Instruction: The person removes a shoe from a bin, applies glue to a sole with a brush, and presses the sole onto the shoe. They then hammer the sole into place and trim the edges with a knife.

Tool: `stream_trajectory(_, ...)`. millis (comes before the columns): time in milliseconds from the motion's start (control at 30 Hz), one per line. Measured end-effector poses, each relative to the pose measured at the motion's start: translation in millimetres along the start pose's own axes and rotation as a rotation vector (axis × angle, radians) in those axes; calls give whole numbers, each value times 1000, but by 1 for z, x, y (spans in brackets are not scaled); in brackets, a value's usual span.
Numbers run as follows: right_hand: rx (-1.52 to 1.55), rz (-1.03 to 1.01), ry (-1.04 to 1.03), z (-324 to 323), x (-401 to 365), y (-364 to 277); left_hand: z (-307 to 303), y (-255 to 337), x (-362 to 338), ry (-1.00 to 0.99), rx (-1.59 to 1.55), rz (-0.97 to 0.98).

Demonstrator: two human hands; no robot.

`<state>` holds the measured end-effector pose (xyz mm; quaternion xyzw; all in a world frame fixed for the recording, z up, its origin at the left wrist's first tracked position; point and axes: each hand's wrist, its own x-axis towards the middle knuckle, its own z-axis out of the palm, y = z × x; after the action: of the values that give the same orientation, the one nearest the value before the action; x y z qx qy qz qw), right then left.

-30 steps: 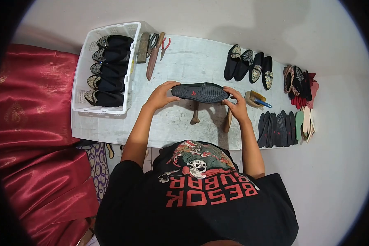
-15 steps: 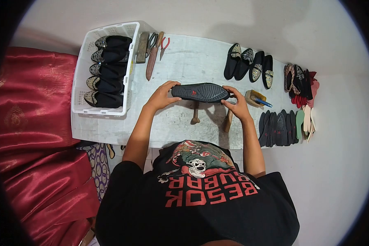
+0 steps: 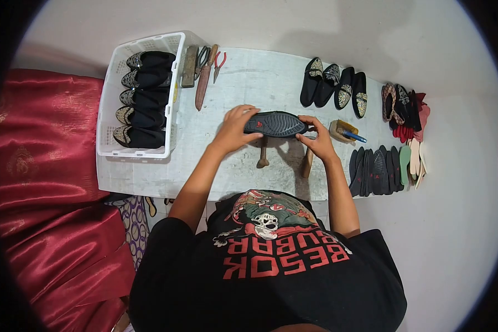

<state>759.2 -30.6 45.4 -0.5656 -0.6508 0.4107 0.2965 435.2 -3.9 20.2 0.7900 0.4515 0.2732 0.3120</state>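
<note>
A black shoe (image 3: 278, 125) is held sideways above the table, its ribbed sole with a small red mark turned towards me. My left hand (image 3: 239, 128) wraps round its left end, thumb on the sole's lower edge. At the other end, my right hand (image 3: 317, 138) grips the shoe between thumb and fingers. Under the shoe a wooden-handled tool (image 3: 263, 157) stands partly hidden. Beside it a second wooden handle (image 3: 307, 161) shows below my right hand; its upper part is hidden.
Left, a white basket (image 3: 174, 110) holds several black shoes. Behind lie a knife (image 3: 203, 86), red pliers (image 3: 219, 65), scissors (image 3: 202, 60) and a block (image 3: 190, 66). Right are patterned shoes (image 3: 344, 91), a glue container with brush (image 3: 340, 130), black soles (image 3: 377, 171), insoles (image 3: 415, 160) and shoe uppers (image 3: 401, 105).
My left hand has slid right along the shoe and now covers more of its left end. The right hand stays at the other end, almost unmoved.
</note>
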Motion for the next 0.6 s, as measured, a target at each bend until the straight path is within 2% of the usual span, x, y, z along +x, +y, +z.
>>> stream_trajectory(167, -6, 26, -2, -1, -1, -3, 28, 33, 24, -54, -73, 27)
stream_trajectory(367, 23, 31, -12, 0, -2, 2, 26, 34, 39, -174, 60, 0)
stream_trajectory(600, 156, 57, 28, 11, -4, 16, 29, 31, 38, -200, 65, 14)
